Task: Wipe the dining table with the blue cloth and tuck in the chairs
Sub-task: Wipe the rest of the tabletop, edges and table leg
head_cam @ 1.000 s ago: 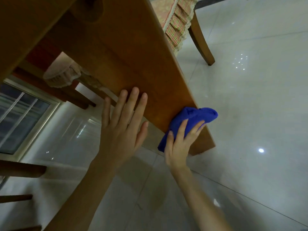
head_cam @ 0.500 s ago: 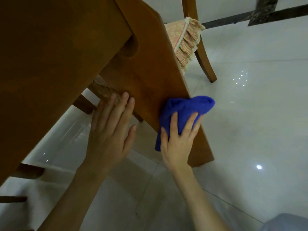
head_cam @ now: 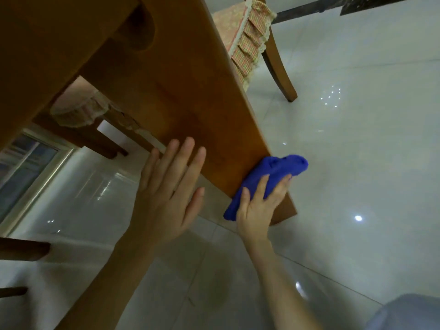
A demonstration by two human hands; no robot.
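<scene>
- Right hand (head_cam: 258,206): laid over the blue cloth (head_cam: 273,172) with fingers and thumb spread and fairly straight. It presses the cloth flat against the wood and does not clench it.
- Blue cloth: bunched and wrapped over the outer edge of the dining table's upright wooden panel (head_cam: 190,103), just above the panel's bottom corner. Half a second ago it sat higher on that edge, so the stroke has travelled down toward the floor.
- Left hand (head_cam: 164,198): flat on the panel's face near its inner edge, holding nothing. The fingers are now spread apart, whereas half a second ago they lay together. It appears to brace the person.
- Hands: apart, with a strip of bare wood between them.
- Meaning for the task: the wipe is working the panel's edge in up-and-down passes and now reaches its lowest part. This is a judgement.
- Frilled-cushion chair (head_cam: 76,110): seat visible beyond the panel's inner edge, under the table.
- Checked-cushion chair (head_cam: 252,44): beyond the panel's outer edge, its leg on the glossy floor tiles (head_cam: 357,163).
- Whether either chair is fully tucked in cannot be told, so that step is taken as outstanding.
</scene>
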